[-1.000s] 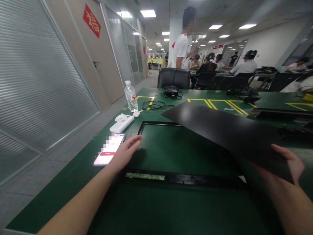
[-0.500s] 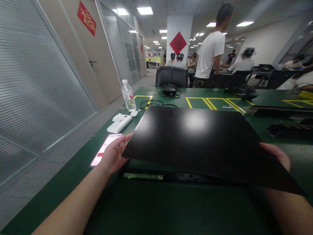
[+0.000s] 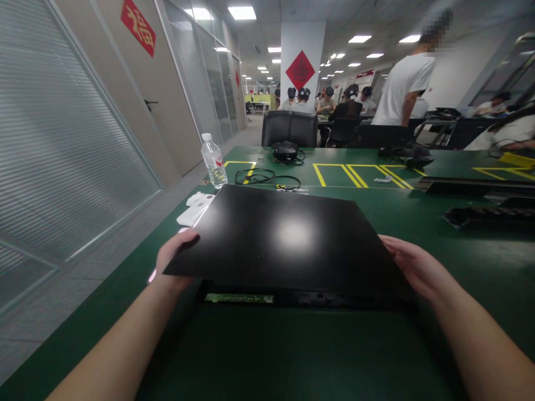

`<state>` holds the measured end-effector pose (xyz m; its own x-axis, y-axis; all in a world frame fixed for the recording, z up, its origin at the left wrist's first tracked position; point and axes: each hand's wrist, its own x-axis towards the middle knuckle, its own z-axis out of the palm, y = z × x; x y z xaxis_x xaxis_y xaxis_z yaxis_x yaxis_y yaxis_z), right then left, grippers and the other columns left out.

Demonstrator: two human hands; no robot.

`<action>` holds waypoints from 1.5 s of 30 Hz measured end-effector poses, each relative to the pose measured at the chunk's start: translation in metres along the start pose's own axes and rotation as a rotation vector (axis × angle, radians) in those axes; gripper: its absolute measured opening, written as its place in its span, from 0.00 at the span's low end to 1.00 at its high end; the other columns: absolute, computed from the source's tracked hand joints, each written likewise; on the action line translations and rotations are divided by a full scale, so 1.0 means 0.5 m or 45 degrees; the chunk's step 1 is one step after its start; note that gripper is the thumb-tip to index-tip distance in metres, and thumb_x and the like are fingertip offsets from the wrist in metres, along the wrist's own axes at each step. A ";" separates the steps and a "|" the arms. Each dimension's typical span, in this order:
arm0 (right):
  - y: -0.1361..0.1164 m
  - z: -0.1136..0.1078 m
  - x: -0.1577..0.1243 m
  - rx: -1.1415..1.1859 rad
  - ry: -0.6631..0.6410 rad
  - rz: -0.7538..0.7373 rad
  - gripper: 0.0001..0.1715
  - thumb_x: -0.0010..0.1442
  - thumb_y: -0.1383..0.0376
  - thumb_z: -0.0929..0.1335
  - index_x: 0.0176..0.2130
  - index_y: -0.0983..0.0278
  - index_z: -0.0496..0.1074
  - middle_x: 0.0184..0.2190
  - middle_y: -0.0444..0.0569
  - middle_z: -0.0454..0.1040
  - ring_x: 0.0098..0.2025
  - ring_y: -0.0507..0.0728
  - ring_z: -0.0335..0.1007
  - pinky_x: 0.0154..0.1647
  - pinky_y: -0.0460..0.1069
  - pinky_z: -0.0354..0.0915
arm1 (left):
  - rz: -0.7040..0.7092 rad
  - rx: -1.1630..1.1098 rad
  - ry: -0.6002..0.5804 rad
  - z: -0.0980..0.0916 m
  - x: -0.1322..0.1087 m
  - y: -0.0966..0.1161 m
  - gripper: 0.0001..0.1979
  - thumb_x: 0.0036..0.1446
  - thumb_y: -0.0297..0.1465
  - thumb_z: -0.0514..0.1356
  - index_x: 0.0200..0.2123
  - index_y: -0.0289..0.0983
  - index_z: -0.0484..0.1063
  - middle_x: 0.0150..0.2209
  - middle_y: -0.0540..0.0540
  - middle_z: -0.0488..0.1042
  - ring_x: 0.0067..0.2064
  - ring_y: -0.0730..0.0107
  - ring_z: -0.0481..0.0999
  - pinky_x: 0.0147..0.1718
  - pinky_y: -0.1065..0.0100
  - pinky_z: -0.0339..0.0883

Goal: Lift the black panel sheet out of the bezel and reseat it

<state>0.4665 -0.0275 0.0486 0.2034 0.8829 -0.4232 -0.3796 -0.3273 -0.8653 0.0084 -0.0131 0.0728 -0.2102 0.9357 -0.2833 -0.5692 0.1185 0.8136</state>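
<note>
A thin, glossy black panel (image 3: 267, 245) is held above the green table (image 3: 292, 356), reflecting a ceiling light. My left hand (image 3: 175, 259) grips its left edge, with the thumb on top and the fingers hidden beneath. At the right edge, my right hand (image 3: 412, 264) holds the panel from the side and below. Under the panel's near edge lies a dark frame (image 3: 334, 299) with a green circuit strip (image 3: 239, 298) at its left part. The panel hides the rest of that frame.
A water bottle (image 3: 214, 161) and a white device (image 3: 194, 210) stand at the left. Behind the panel are a cable (image 3: 254, 177) and a black device (image 3: 285, 151). Dark parts (image 3: 489, 216) lie at the right. People are in the background.
The panel has moved left and lies more level. My left hand has shifted left with it, now covering most of the phone. My right hand has come left and shows more fully.
</note>
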 end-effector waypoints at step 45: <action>0.013 -0.027 0.032 -0.379 0.331 -0.349 0.26 0.42 0.58 0.76 0.43 0.62 0.78 0.32 0.58 0.85 0.24 0.51 0.64 0.20 0.44 0.54 | 0.151 0.282 -0.191 -0.017 0.024 -0.049 0.24 0.47 0.36 0.74 0.49 0.35 0.85 0.40 0.43 0.89 0.41 0.49 0.89 0.39 0.62 0.83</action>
<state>0.4793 -0.0200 0.0324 0.4935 0.8490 -0.1888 -0.0130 -0.2099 -0.9776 0.0130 -0.0076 0.0450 -0.1355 0.9841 -0.1148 -0.3570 0.0596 0.9322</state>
